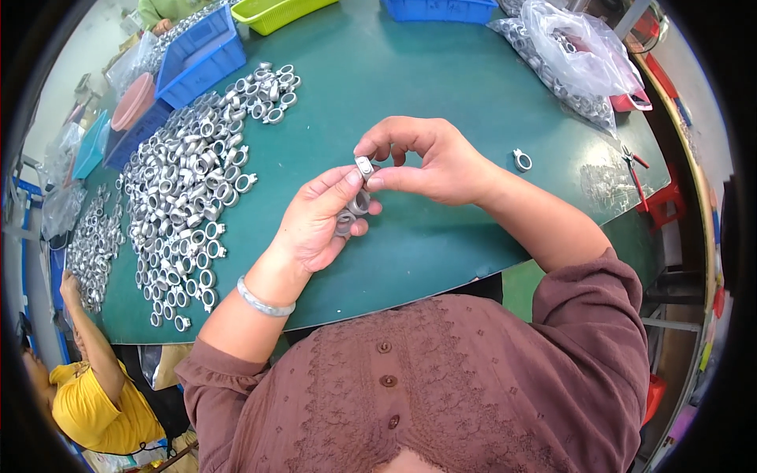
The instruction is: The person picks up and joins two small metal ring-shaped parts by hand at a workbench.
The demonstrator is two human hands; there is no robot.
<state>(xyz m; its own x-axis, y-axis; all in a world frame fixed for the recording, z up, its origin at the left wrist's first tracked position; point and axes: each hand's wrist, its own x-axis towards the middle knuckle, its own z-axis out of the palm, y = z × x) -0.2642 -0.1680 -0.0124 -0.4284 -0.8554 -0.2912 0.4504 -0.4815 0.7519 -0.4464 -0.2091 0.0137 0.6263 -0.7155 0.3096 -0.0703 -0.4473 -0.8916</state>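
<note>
Head view, items on and over the green tabletop [441, 79]:

- Left hand [319, 229]: fingers are curling around a few small metal ring fittings [352, 211] in the palm, thumb pressing on the top one.
- Right hand [430, 162]: thumb and forefinger are pinching one silver fitting [364, 166], meeting the left thumb above the tabletop.
- Large pile of like ring fittings [185, 193]: lying at the person's left, apparently waiting to be handled; most of the work seems left.
- Single loose fitting [521, 160]: lying apart at the right.
- Clear bag of parts [579, 67], blue bins [201, 55]: sitting at the far edge.
- Another person in yellow [91, 410]: reaching toward a second pile, lower left.
</note>
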